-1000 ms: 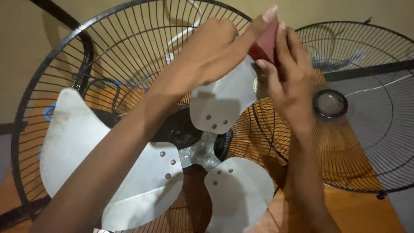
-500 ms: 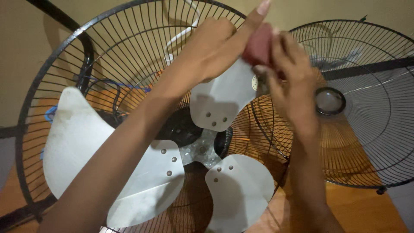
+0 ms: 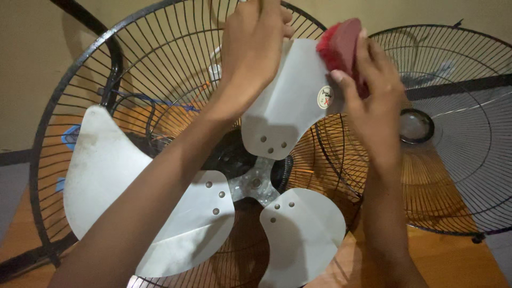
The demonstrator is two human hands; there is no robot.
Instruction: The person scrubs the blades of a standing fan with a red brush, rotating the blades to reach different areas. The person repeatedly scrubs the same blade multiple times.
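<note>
Right-hand (image 3: 373,101) grip on red pad (image 3: 341,45), seemingly against fan blade (image 3: 293,101).

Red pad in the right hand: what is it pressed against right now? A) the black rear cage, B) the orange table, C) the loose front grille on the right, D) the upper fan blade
D: the red pad, gripped by the right hand, sits on the outer edge of the upper fan blade, which the left hand steadies from the other side.
</note>
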